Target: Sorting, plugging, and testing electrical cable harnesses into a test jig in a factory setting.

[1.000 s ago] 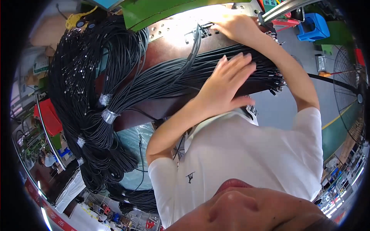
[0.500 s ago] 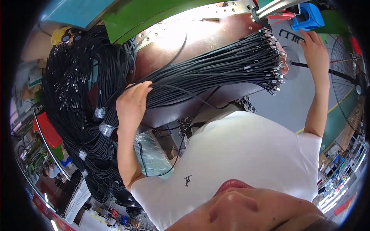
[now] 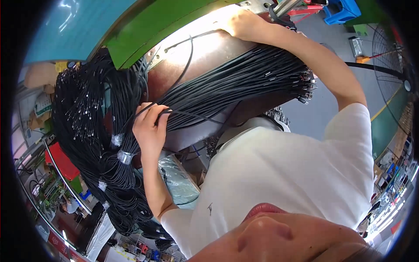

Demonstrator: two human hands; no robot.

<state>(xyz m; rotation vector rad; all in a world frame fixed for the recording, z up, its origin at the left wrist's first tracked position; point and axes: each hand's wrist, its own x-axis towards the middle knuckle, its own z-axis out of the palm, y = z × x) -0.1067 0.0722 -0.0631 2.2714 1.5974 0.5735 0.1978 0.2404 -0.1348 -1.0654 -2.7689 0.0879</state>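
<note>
A thick bundle of black cables (image 3: 227, 83) lies across the brown work surface, their metal plug ends fanned out at the right. My left hand (image 3: 150, 126) is closed at the bundle's left part, pinching a black cable between thumb and fingers. Reaching across to the far side, my right hand (image 3: 244, 26) is closed under the bright lamp light. A single black cable runs into its fingers, though glare washes out the fingertips. Another loose cable end (image 3: 187, 61) sticks up between the two hands.
Hanging cable bunches (image 3: 87, 100) with clear tape wraps (image 3: 125, 157) fill the left. A green panel (image 3: 148, 30) overhangs the far edge, beside a metal rod (image 3: 286, 6). A blue stool (image 3: 341, 11) and a fan (image 3: 388, 78) stand at the right.
My right hand has swung from the far right, past the plug ends, to the lit far side. My left hand stays at the bundle, fingers now more curled. A black hooked strip near the stool no longer shows there.
</note>
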